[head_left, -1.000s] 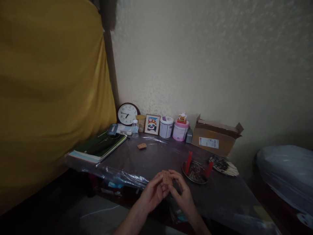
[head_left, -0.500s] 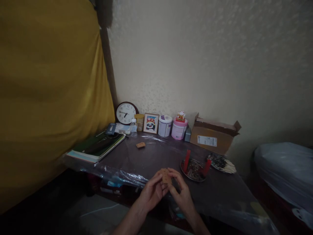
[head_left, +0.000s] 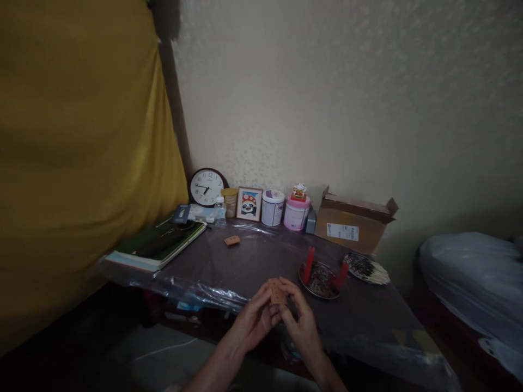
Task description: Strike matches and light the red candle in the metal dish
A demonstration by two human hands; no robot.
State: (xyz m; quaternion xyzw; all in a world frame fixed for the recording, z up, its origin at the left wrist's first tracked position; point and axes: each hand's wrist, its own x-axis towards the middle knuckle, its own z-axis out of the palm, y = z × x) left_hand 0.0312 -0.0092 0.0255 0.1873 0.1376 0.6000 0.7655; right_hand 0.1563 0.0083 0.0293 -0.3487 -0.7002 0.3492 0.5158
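Note:
My left hand [head_left: 252, 322] and my right hand [head_left: 299, 323] meet over the near edge of a dark table [head_left: 261, 264] covered in clear plastic. Both pinch a small flat orange-brown piece [head_left: 278, 292], held upright between their fingertips. A second small orange-brown piece [head_left: 231, 240] lies flat further back on the table. Just right of my hands sits a round metal dish [head_left: 321, 280] with two red candles standing in it.
A stack of books [head_left: 157, 247] lies at the left. Along the wall stand a clock [head_left: 205, 187], a framed panda picture [head_left: 249, 203], two tubs [head_left: 284, 209] and an open cardboard box [head_left: 351, 222]. A yellow curtain [head_left: 77, 147] hangs left; a plastic-wrapped bundle [head_left: 478, 277] lies right.
The view has drifted slightly right and up, so everything sits a little further left. My hands keep the same pinch on the small piece.

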